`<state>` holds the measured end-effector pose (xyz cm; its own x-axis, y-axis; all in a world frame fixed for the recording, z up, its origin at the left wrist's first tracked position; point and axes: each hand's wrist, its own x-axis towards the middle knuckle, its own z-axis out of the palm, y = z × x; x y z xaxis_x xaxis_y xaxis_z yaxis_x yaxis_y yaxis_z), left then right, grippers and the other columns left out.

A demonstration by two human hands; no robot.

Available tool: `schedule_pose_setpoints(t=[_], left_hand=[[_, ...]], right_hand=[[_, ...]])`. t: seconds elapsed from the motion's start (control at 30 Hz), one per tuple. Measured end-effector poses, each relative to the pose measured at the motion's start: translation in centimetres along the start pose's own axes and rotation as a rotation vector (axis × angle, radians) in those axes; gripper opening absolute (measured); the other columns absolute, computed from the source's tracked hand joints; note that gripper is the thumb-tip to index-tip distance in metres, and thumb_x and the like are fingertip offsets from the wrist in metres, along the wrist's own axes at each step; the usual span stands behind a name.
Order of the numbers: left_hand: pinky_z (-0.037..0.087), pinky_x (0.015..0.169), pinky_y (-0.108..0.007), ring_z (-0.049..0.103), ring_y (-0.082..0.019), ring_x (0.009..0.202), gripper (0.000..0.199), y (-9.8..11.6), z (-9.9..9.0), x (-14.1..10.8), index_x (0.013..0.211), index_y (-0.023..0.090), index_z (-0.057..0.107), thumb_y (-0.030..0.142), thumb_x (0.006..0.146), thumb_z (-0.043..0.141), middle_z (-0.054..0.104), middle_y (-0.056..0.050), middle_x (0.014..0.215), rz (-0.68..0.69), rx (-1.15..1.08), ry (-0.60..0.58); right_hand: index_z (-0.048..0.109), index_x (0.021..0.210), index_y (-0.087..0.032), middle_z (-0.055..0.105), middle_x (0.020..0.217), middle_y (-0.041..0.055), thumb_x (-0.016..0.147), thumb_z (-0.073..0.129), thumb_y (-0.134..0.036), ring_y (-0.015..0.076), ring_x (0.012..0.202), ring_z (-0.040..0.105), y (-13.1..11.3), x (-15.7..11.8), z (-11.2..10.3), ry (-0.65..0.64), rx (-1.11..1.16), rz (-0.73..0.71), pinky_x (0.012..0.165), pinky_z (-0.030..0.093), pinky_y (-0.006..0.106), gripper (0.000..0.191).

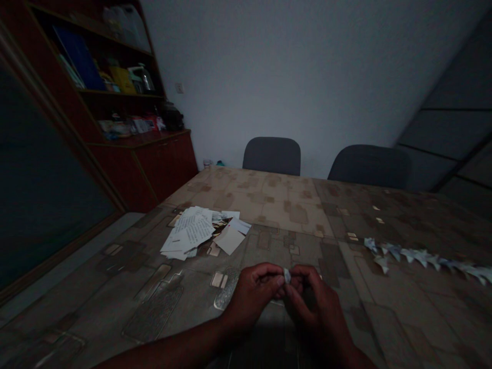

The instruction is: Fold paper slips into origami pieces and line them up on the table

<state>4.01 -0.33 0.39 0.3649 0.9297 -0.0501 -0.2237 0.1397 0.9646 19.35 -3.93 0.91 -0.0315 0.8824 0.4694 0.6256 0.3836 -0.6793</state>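
Observation:
Between the fingertips of both hands is a small folded piece of paper (286, 275), pale with greyish marks. My left hand (258, 287) pinches it from the left, and my right hand (313, 292) grips it from the right, thumbs close together. Both hands are just above the near part of the table, and their fingers partly cover the paper. To the left beyond my left hand lies a loose pile of printed paper sheets (190, 231), with a plain cream piece (229, 240) at its right side. Far right, a row of small pointed folded paper pieces (421, 256) stretches across the table.
A patterned tablecloth (277, 200) covers the table. Two grey chairs (271, 155) stand at its far side against the wall. A reddish wooden cabinet (161, 164) with filled shelves stands at the back left. The room is dim.

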Motion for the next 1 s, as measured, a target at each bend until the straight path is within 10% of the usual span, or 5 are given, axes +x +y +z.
schedule_pose_setpoints(t=[1.0], left_hand=[[0.044, 0.058, -0.022, 0.058, -0.014, 0.062, 0.013, 0.26, 0.46, 0.01, 0.071, 0.013, 0.063, 0.025, 0.072, 0.066, 0.063, -0.001, 0.065, -0.006, 0.095, 0.110]], right_hand=[[0.059, 0.094, -0.021, 0.064, 0.069, -0.0005, 0.084, 0.055, -0.022, 0.0145, 0.057, 0.059, -0.51, -0.12, 0.35, -0.064, -0.034, 0.007, 0.053, 0.046, 0.024, 0.011]])
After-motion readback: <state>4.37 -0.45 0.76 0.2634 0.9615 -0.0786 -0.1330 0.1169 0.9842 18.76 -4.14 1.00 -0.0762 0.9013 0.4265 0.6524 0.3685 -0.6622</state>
